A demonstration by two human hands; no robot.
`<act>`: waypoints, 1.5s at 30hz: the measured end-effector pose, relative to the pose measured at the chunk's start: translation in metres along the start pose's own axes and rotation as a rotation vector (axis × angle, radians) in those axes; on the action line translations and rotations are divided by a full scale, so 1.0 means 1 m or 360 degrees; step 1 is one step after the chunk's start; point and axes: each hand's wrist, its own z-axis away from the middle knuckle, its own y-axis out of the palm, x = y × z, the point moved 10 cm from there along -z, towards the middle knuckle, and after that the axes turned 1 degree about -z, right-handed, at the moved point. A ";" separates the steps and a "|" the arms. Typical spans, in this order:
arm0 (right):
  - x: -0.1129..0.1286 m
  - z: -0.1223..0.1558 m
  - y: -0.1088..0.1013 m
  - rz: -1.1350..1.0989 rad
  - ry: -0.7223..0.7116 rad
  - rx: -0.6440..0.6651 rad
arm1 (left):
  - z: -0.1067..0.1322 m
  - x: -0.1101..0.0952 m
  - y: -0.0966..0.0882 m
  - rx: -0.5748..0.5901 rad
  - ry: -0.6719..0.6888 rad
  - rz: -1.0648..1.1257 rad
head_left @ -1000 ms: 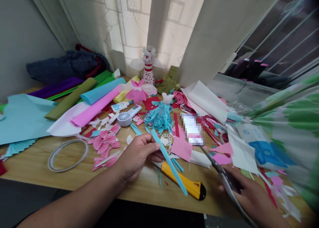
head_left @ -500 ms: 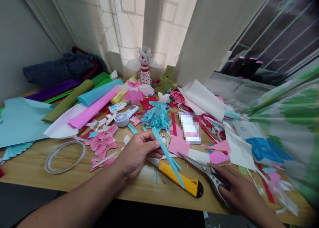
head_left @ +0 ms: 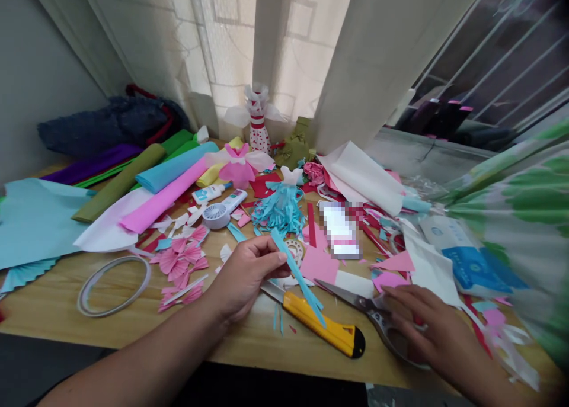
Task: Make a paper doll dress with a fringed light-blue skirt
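My left hand [head_left: 251, 273] pinches a narrow blue crepe paper strip [head_left: 299, 276] between thumb and fingers, and the strip slants down to the right. A pair of scissors [head_left: 368, 307] lies on the table with its blades pointing left. Over its handles is my right hand [head_left: 429, 330], fingers stretched out and not gripping them; whether it still touches them I cannot tell. Under the strip lies a yellow utility knife [head_left: 322, 324]. Beyond my left hand stands a small dress shape with a white top and blue paper fringe [head_left: 279, 208].
Rolls of crepe paper [head_left: 171, 188] lie at the back left. A tape roll [head_left: 114, 285], pink paper pieces [head_left: 182, 259], a small fan [head_left: 217, 215], a glue bottle [head_left: 208, 194] and a phone [head_left: 340, 229] are spread about. At the right is a tissue pack [head_left: 471, 262].
My right hand has loosened from the scissors and shifted slightly, its fingers now extended over the handles. My left hand keeps hold of the blue strip, almost unmoved.
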 end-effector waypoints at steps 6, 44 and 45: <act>0.096 -0.034 0.022 -0.1248 0.0124 0.0107 | 0.002 0.002 0.011 0.0110 0.0014 -0.0007; 0.120 -0.224 0.000 -0.0783 -0.0167 -0.0072 | -0.099 -0.106 -0.027 -0.0330 0.0760 -0.1403; 0.119 -0.226 0.002 -0.0771 -0.0168 -0.0074 | -0.100 -0.107 -0.029 -0.0362 0.0789 -0.1451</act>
